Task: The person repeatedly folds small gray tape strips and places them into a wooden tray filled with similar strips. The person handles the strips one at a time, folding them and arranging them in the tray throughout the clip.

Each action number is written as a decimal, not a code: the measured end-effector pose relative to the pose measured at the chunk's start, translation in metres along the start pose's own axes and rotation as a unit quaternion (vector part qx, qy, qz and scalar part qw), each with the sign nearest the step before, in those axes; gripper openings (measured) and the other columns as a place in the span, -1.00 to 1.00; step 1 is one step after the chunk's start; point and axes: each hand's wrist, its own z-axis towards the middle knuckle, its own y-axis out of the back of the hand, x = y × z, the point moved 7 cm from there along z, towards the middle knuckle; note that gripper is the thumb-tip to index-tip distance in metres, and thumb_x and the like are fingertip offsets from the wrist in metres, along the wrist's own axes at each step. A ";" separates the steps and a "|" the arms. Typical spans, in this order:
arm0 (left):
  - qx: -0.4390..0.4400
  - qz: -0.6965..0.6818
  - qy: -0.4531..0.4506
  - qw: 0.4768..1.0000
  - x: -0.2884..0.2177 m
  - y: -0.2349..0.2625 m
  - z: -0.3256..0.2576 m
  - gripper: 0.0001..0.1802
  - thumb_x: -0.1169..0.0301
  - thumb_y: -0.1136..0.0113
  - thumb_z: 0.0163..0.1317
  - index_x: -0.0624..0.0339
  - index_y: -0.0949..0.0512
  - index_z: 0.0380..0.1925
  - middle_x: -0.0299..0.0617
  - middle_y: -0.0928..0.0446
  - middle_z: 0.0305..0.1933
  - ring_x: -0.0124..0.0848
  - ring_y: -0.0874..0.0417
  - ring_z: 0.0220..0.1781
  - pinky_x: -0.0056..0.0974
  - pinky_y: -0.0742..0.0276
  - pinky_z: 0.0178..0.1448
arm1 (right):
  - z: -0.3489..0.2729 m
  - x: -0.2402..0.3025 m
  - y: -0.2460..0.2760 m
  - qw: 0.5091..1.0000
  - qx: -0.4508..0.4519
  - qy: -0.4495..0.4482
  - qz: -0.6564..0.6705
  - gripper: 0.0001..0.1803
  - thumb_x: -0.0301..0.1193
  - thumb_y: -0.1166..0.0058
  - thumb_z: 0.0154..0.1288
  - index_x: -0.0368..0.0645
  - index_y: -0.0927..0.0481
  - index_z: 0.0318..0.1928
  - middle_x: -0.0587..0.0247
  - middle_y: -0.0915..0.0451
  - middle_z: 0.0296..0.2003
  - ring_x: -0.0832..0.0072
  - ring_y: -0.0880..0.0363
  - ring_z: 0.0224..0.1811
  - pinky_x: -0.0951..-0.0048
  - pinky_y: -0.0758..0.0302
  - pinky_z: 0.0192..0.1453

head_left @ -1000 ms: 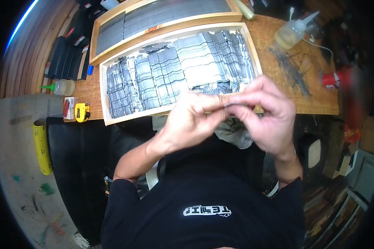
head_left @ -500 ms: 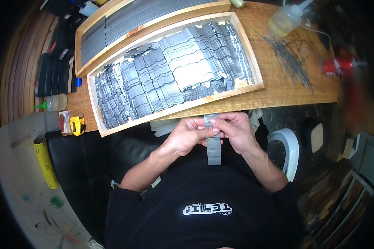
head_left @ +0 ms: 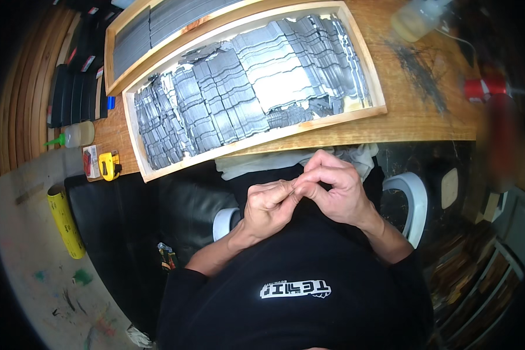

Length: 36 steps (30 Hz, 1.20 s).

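Both hands meet in front of my dark shirt, just below the bench edge. My left hand [head_left: 267, 207] is closed, thumb and fingers pinched together. Fingertip to fingertip with it, my right hand [head_left: 335, 189] pinches at the same spot. Between them only a sliver of the thin grey strip [head_left: 292, 191] shows, seen nearly edge-on; the fingers hide most of it. Beyond the hands, on the bench, lies a shallow wooden tray [head_left: 262, 143] filled with rows of grey strips [head_left: 216, 99], some broken and shiny.
Behind the tray stands another wooden tray [head_left: 114, 87] of dark strips. The bench [head_left: 414, 125] also carries a yellow tape measure [head_left: 109, 166], a green-tipped bottle [head_left: 79, 135], a squeeze bottle [head_left: 414, 24], dark slivers [head_left: 423, 76] and a red can [head_left: 484, 88]. A white curved chair arm [head_left: 417, 204] stands at right.
The strip hung flat and broad below my fingers before; now it is turned nearly edge-on. My hands have come lower, away from the bench edge, and the view has shifted slightly.
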 end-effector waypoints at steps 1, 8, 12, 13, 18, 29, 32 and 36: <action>-0.007 -0.004 -0.002 1.000 0.000 0.000 0.000 -0.77 0.66 -0.39 0.27 0.40 -0.76 -0.06 0.02 -0.76 -0.36 -0.28 -0.81 -0.39 -0.33 -0.64 -0.30 | 0.000 -0.002 -0.001 1.000 0.000 -0.011 0.009 -0.90 -0.53 -0.44 0.28 -0.23 -0.82 -0.19 0.30 -0.63 -0.31 0.53 -0.63 -0.29 0.51 -0.54 -0.22; 0.026 0.005 0.049 0.998 0.010 0.001 -0.007 -0.81 0.61 -0.42 0.30 0.38 -0.76 -0.08 -0.02 -0.77 -0.36 -0.34 -0.81 -0.38 -0.36 -0.64 -0.28 | -0.002 -0.004 0.001 0.999 0.033 -0.035 0.009 -0.85 -0.55 -0.44 0.28 -0.22 -0.85 -0.14 0.27 -0.68 -0.30 0.52 -0.67 -0.26 0.52 -0.57 -0.20; 0.044 -0.018 0.057 0.997 0.012 0.000 -0.006 -0.82 0.60 -0.42 0.32 0.37 -0.77 -0.09 -0.08 -0.76 -0.40 -0.40 -0.77 -0.42 -0.37 -0.60 -0.32 | -0.003 -0.001 0.002 0.999 0.029 -0.022 0.001 -0.83 -0.56 -0.46 0.25 -0.22 -0.85 -0.13 0.27 -0.69 -0.32 0.52 -0.68 -0.29 0.52 -0.58 -0.22; 0.045 -0.022 0.054 0.997 0.013 0.001 -0.006 -0.80 0.60 -0.43 0.30 0.36 -0.77 -0.07 -0.04 -0.76 -0.38 -0.36 -0.78 -0.42 -0.36 -0.61 -0.32 | -0.003 0.000 0.002 0.999 0.030 -0.016 -0.004 -0.82 -0.57 -0.46 0.24 -0.22 -0.85 -0.12 0.26 -0.69 -0.32 0.52 -0.68 -0.29 0.52 -0.59 -0.23; 0.034 -0.051 0.018 0.998 0.013 -0.001 -0.003 -0.76 0.59 -0.44 0.29 0.33 -0.78 -0.04 0.05 -0.79 -0.30 -0.27 -0.85 -0.35 -0.34 -0.67 -0.28 | -0.004 0.002 0.005 1.000 0.011 -0.006 -0.004 -0.80 -0.60 -0.47 0.21 -0.26 -0.83 -0.12 0.21 -0.74 -0.28 0.47 -0.73 -0.28 0.49 -0.64 -0.20; 0.058 -0.055 0.052 0.996 0.015 -0.005 -0.006 -0.77 0.60 -0.44 0.29 0.35 -0.78 -0.05 0.03 -0.81 -0.25 -0.30 -0.86 -0.27 -0.35 -0.71 -0.20 | -0.006 0.005 0.010 1.000 0.008 -0.002 -0.021 -0.87 -0.61 -0.49 0.16 -0.26 -0.78 -0.28 0.21 -0.74 -0.33 0.40 -0.74 -0.28 0.44 -0.64 -0.19; 0.056 -0.058 0.055 0.995 0.015 -0.005 -0.006 -0.77 0.60 -0.45 0.28 0.34 -0.78 -0.06 0.04 -0.81 -0.25 -0.27 -0.87 -0.27 -0.34 -0.72 -0.21 | -0.006 0.004 0.009 1.000 0.010 -0.004 -0.021 -0.87 -0.61 -0.48 0.16 -0.25 -0.77 -0.29 0.21 -0.73 -0.34 0.40 -0.74 -0.28 0.44 -0.64 -0.19; 0.056 -0.061 0.062 0.995 0.017 -0.004 -0.007 -0.78 0.58 -0.46 0.28 0.32 -0.79 -0.07 0.05 -0.80 -0.25 -0.23 -0.88 -0.26 -0.33 -0.72 -0.21 | -0.007 0.003 0.009 1.000 0.012 -0.007 -0.019 -0.87 -0.62 -0.48 0.16 -0.25 -0.76 -0.29 0.22 -0.73 -0.34 0.41 -0.73 -0.29 0.44 -0.64 -0.19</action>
